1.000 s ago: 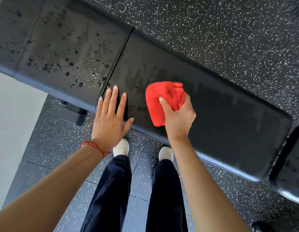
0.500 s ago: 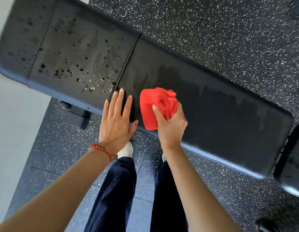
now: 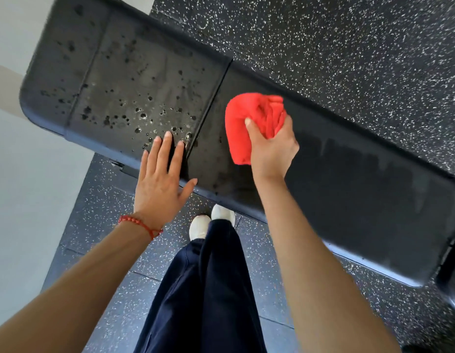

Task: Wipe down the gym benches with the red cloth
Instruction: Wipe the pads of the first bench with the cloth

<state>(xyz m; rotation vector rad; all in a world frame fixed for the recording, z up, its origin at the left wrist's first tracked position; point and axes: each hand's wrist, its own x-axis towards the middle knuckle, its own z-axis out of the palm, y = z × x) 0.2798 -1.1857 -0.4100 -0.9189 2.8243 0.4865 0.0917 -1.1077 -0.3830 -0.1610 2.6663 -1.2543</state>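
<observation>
Head view showed my right hand (image 3: 271, 149) bunching the red cloth (image 3: 249, 123) on the black bench (image 3: 361, 189); my left hand (image 3: 160, 179) lay flat, fingers spread, beside the droplets (image 3: 142, 115).

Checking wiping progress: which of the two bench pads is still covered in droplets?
The shorter end pad under the left hand's fingertips; the long pad shows only streaks.

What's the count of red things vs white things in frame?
Red: 2, the red cloth bunched in the right hand, and a bead bracelet on the left wrist.
White: 2, both shoes.
Total: 4
</observation>
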